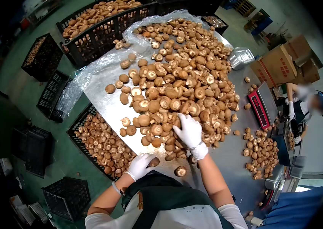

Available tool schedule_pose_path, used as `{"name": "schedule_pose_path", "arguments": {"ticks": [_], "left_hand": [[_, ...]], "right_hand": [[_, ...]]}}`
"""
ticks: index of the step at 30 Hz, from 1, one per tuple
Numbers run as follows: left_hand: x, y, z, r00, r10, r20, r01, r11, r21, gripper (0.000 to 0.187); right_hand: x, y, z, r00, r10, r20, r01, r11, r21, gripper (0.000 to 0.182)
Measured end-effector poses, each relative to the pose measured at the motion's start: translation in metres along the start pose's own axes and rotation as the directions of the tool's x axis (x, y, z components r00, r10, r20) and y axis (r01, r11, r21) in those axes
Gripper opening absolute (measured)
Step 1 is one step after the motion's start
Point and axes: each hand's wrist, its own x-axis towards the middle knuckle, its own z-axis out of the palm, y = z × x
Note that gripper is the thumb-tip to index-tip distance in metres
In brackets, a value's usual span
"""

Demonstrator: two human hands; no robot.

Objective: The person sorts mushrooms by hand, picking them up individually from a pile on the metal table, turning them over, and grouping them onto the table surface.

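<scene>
Both of my hands wear white gloves. My left hand [141, 166], at the table's near edge above a black crate, is closed around a brown mushroom [154, 162]. My right hand [190, 131] reaches into the near side of a large mushroom pile [192, 86], its thumb and fingers bent around a mushroom [176, 122] that is partly hidden by the glove. A single mushroom [180, 171] lies stem up on the metal table [106, 105] between my arms. Under the table's left edge, the black crate [78, 142] holds many mushrooms.
Plastic film [79, 86] drapes over the table's left edge. A full crate [96, 40] stands at the far left. To the right are a red scale [258, 107], a smaller mushroom heap [260, 152], clear trays [241, 58], cardboard boxes [277, 65] and a co-worker [302, 107].
</scene>
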Motion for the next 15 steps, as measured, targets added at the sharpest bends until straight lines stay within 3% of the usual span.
{"name": "schedule_pose_path", "arguments": {"ticks": [3, 5, 6, 7, 8, 9, 11, 12, 13, 15], "left_hand": [[-0.012, -0.003, -0.020, 0.973, -0.101, -0.207, 0.069, 0.985, -0.157, 0.050], [-0.034, -0.021, -0.038, 0.919, -0.286, -0.270, 0.240, 0.951, -0.194, 0.054], [-0.042, -0.026, -0.055, 0.892, -0.380, -0.244, 0.377, 0.924, -0.059, 0.056], [-0.048, -0.032, -0.069, 0.852, -0.471, -0.227, 0.499, 0.863, 0.080, 0.058], [-0.054, -0.044, -0.070, 0.822, -0.445, -0.355, 0.503, 0.860, 0.085, 0.059], [-0.055, -0.053, -0.068, 0.779, -0.409, -0.475, 0.505, 0.858, 0.090, 0.060], [-0.026, -0.045, -0.083, 0.762, -0.330, -0.557, 0.385, 0.923, -0.021, 0.051], [-0.007, -0.042, -0.081, 0.761, -0.277, -0.587, 0.314, 0.949, -0.041, 0.048], [0.014, -0.039, -0.080, 0.752, -0.221, -0.621, 0.240, 0.969, -0.054, 0.046], [0.053, -0.029, -0.076, 0.779, -0.174, -0.602, 0.250, 0.967, 0.044, 0.048]], "right_hand": [[-0.002, 0.005, -0.023, 0.993, 0.078, -0.090, -0.048, 0.953, 0.299, 0.043], [-0.006, 0.017, -0.042, 0.991, 0.123, -0.050, -0.081, 0.858, 0.507, 0.039], [-0.007, 0.020, -0.051, 0.955, 0.267, 0.128, -0.251, 0.500, 0.829, 0.038], [-0.011, 0.022, -0.058, 0.885, 0.305, 0.351, -0.373, 0.013, 0.928, 0.036], [-0.015, 0.027, -0.055, 0.913, 0.226, 0.338, -0.286, -0.234, 0.929, 0.030], [-0.012, 0.021, -0.048, 0.917, 0.288, 0.277, -0.219, -0.219, 0.951, 0.019], [-0.002, 0.006, -0.040, 0.890, 0.258, 0.376, -0.369, -0.076, 0.926, 0.016], [0.004, 0.001, -0.038, 0.854, 0.172, 0.492, -0.514, 0.125, 0.849, 0.020], [0.011, -0.014, -0.018, 0.981, 0.112, 0.158, -0.193, 0.517, 0.834, 0.024], [0.023, -0.052, -0.015, 0.995, -0.037, -0.093, 0.071, 0.918, 0.391, 0.028]]}}
